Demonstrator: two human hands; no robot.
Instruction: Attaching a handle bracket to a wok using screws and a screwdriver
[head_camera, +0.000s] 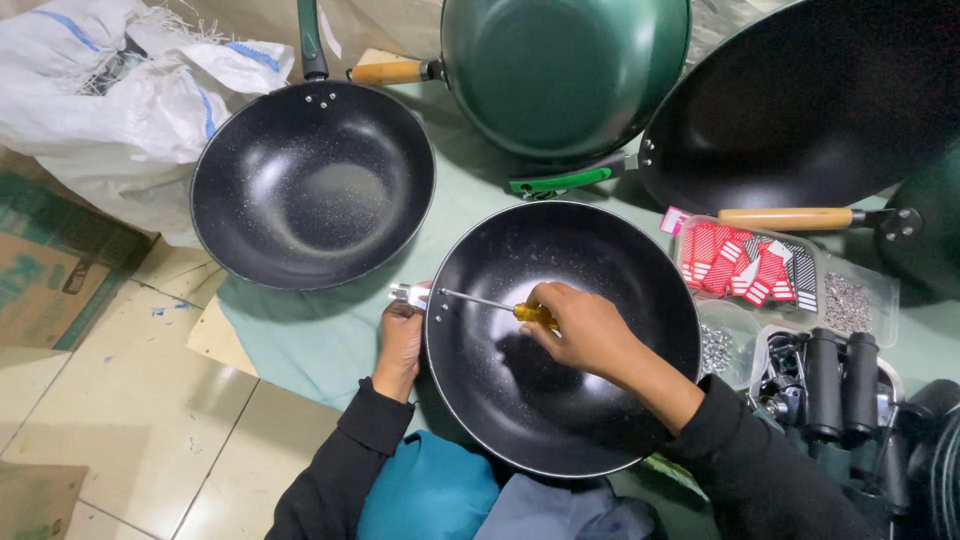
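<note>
A black speckled wok (560, 400) rests in front of me over my lap. My right hand (585, 328) reaches inside it, shut on a yellow-handled screwdriver (500, 305) whose tip points at the wok's left rim. My left hand (400, 340) grips a shiny metal handle bracket (410, 295) outside that rim, where the screwdriver tip meets it.
A second black wok (312, 185) with a green handle lies at left on a pale green cloth. A green wok (565, 70) and a large dark wok (810, 100) sit behind. Clear boxes of red tags (745, 262) and screws (845, 303), black handles (840, 385), white sack (120, 90).
</note>
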